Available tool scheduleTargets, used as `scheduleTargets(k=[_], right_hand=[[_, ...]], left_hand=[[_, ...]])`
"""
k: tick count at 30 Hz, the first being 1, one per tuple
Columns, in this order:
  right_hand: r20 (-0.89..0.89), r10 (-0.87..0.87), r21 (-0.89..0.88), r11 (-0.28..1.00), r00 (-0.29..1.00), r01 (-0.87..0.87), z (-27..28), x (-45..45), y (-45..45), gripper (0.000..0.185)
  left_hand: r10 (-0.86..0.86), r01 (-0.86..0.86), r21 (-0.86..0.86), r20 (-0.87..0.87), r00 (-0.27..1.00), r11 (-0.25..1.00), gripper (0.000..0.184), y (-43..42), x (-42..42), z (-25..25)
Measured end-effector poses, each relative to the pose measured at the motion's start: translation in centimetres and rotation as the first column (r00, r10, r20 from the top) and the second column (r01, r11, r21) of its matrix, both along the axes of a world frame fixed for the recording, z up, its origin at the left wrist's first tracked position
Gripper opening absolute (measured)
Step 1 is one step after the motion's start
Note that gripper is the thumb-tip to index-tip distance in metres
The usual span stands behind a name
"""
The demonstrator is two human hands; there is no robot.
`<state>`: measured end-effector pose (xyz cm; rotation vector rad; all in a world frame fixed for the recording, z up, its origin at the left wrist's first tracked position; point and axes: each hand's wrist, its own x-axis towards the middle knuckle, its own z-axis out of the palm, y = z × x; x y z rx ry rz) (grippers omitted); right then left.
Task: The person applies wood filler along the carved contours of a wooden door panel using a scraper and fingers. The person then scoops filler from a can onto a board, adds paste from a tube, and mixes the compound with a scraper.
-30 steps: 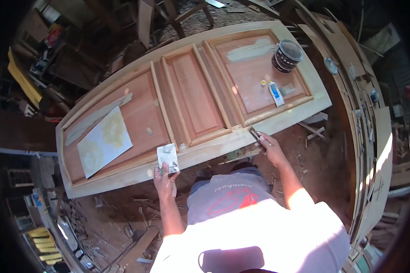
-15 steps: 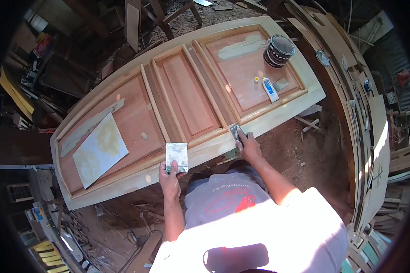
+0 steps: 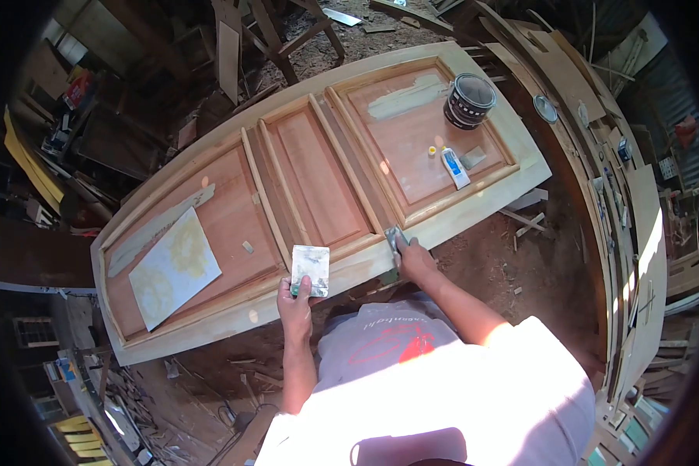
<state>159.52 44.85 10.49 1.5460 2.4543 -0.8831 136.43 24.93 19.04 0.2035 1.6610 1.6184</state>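
A panelled wooden door (image 3: 342, 262) lies flat in front of me. My left hand (image 3: 295, 305) grips a pale, smeared square plate (image 3: 311, 268) above the door's near edge, thumb on top. With its fingers closed, my right hand (image 3: 415, 260) holds a small grey scraper (image 3: 394, 237) against the near rail, beside the middle panel's corner. On the right panel are a dark can (image 3: 469, 102), a white and blue tube (image 3: 455, 168), a yellow cap (image 3: 432, 151) and a small greyish piece (image 3: 472, 158). A stained white sheet (image 3: 175, 268) rests on the left panel.
Long boards (image 3: 598, 194) run along the right side, with a round lid (image 3: 546, 109) on them. Wooden trestle legs (image 3: 276, 39) and scrap stand beyond the door. Yellow slats (image 3: 81, 439) are at the lower left. Wood scraps litter the brown floor (image 3: 520, 287).
My right hand has moved left along the near rail with the scraper. The square plate in my left hand has shifted slightly right and now faces up more fully. The view has shifted too.
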Motion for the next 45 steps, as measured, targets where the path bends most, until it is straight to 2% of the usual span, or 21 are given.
scheduleTargets(k=[3,7,9,11,12,14,17,19,24,27,30,31,32,34,35,38,39,42,43,44,45], right_hand=[[0.102,0.133,-0.078,0.989,0.986,-0.125,0.2,1.1,0.5,0.051],[-0.024,0.017,-0.014,1.000,1.000,-0.018,-0.2,1.4,1.5,0.050],[-0.016,0.090,-0.015,0.996,0.996,-0.090,-2.5,1.7,2.1,0.050],[0.058,0.199,-0.107,0.975,0.978,-0.192,-0.4,1.9,3.1,0.047],[0.036,0.239,-0.150,0.961,0.970,-0.231,2.7,1.7,3.9,0.042],[-0.194,0.246,-0.102,0.958,0.949,-0.269,3.6,2.7,6.2,0.036],[-0.282,0.032,-0.096,0.993,0.959,-0.062,0.2,2.9,10.4,0.036],[-0.408,0.043,-0.038,0.997,0.912,-0.065,-2.9,2.5,12.9,0.032],[-0.358,0.109,-0.061,0.988,0.927,-0.139,-2.7,3.6,14.6,0.029],[-0.389,0.044,-0.003,0.999,0.920,-0.049,-2.6,5.0,14.7,0.029],[-0.643,0.023,-0.024,0.999,0.765,-0.049,0.3,7.1,15.7,0.035],[-0.708,-0.111,-0.305,0.939,0.697,-0.159,2.4,8.2,16.1,0.042],[-0.737,-0.237,-0.452,0.870,0.633,-0.200,2.3,8.8,16.4,0.044],[-0.714,-0.489,-0.677,0.665,0.501,-0.316,2.3,10.2,15.9,0.048],[-0.641,-0.707,-0.759,0.526,0.298,-0.384,2.5,10.8,15.7,0.052],[-0.507,-0.861,-0.794,0.483,-0.036,-0.370,3.7,13.3,16.7,0.055],[-0.528,-0.847,-0.814,0.526,-0.063,-0.246,5.0,14.4,17.3,0.045],[-0.695,-0.710,-0.666,0.696,0.113,0.270,1.4,17.5,19.4,0.035],[-0.671,-0.742,-0.704,0.633,-0.008,0.321,2.0,18.9,20.4,0.031],[-0.640,-0.757,-0.742,0.566,-0.130,0.359,2.7,20.4,21.3,0.028],[-0.652,-0.742,-0.721,0.544,-0.156,0.429,2.5,22.2,22.2,0.029]], left_hand=[[-0.009,0.009,0.008,-0.004,1.000,1.000,0.024,1.2,0.4,0.5],[-0.014,0.013,-0.013,-0.039,0.999,1.000,0.020,3.4,1.6,0.7],[-0.037,0.034,-0.048,-0.061,0.997,0.998,0.022,4.5,2.4,1.5],[-0.048,0.042,-0.048,-0.134,0.990,0.998,0.024,4.9,2.9,0.4],[-0.053,0.050,-0.027,-0.115,0.992,0.998,0.025,5.3,3.1,0.5],[-0.042,0.044,0.022,-0.080,0.996,0.999,0.027,6.4,3.9,0.8],[-0.043,0.041,0.049,0.028,0.999,0.998,0.030,8.4,5.5,0.6],[-0.081,0.074,0.093,0.078,0.994,0.993,0.028,10.0,7.1,0.7],[-0.106,0.083,0.161,0.141,0.984,0.984,0.032,14.2,11.1,0.3],[-0.091,0.059,0.160,0.202,0.975,0.985,0.033,16.4,13.0,-1.1],[-0.079,0.039,0.157,0.260,0.962,0.987,0.031,19.5,14.8,-1.6],[-0.078,0.033,0.159,0.282,0.956,0.987,0.029,20.6,15.5,-1.7],[-0.103,0.052,0.169,0.304,0.947,0.984,0.029,21.7,16.2,-2.0],[-0.157,0.093,0.195,0.346,0.925,0.976,0.029,24.4,18.0,-2.2],[-0.199,0.130,0.218,0.336,0.921,0.967,0.031,25.9,19.2,-2.0],[-0.232,0.213,0.110,0.212,0.949,0.971,0.038,30.8,21.5,-2.9],[-0.294,0.281,0.100,0.175,0.940,0.955,0.043,32.4,22.2,-3.0],[-0.637,0.646,0.001,0.166,0.752,0.763,0.042,37.1,23.8,-3.7],[-0.742,0.756,0.001,0.191,0.643,0.655,0.044,38.9,24.0,-3.9],[-0.773,0.767,-0.108,-0.011,0.635,0.632,0.047,41.1,23.8,-5.3],[-0.785,0.754,-0.218,-0.207,0.584,0.619,0.049,43.5,23.3,-7.7]])
